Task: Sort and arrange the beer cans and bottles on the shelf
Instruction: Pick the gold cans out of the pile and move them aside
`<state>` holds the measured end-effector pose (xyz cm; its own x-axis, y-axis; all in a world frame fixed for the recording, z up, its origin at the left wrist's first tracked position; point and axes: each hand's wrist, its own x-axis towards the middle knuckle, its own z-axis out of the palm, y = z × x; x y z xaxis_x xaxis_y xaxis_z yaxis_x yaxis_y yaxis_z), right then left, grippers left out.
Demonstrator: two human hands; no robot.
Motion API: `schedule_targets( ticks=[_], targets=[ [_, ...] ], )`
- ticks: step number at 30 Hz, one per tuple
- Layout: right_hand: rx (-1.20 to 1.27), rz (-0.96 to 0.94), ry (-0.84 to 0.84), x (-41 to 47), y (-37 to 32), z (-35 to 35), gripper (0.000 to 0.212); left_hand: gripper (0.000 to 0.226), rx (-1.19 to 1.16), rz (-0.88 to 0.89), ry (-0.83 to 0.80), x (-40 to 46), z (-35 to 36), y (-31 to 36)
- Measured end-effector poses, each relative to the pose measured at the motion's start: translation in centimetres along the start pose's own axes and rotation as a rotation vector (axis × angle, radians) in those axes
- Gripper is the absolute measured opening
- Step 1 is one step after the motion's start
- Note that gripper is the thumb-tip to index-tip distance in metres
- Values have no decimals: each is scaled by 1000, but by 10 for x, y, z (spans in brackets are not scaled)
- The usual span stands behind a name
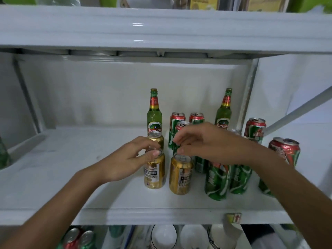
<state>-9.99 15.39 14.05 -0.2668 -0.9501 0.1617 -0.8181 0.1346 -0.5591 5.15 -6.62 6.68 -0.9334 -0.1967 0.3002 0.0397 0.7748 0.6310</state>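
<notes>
Head view: beside the left green bottle (pixel 154 112) on the shelf (pixel 71 159), a gold can (pixel 154 169) is gripped by the left hand (pixel 124 162), the right hand (pixel 203 142) is held relaxed, and green cans (pixel 218 180) remain ungrouped.

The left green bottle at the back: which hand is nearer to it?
Left. The left hand grips a gold can in front of the left green bottle; the right hand hovers farther right.
</notes>
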Motion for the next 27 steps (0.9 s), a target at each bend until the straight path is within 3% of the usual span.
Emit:
schedule_targets(
  ticks=[2, 5, 12, 19, 27],
  targets=[
    [-155, 45, -65, 4, 7, 15, 43, 34, 25, -27, 18, -1, 2, -4],
    [-216, 93, -86, 9, 24, 35, 42, 46, 97, -40, 12, 4, 9, -10],
    [-173, 189, -49, 11, 43, 71, 85, 72, -173, -137, 2, 3, 29, -33],
    [220, 195, 269, 7, 56, 100, 89, 68, -233, -132, 140, -1, 37, -40],
    [336, 169, 447, 13, 45, 108, 58, 66, -127, -206, 340, -46, 0, -36]
  ],
)
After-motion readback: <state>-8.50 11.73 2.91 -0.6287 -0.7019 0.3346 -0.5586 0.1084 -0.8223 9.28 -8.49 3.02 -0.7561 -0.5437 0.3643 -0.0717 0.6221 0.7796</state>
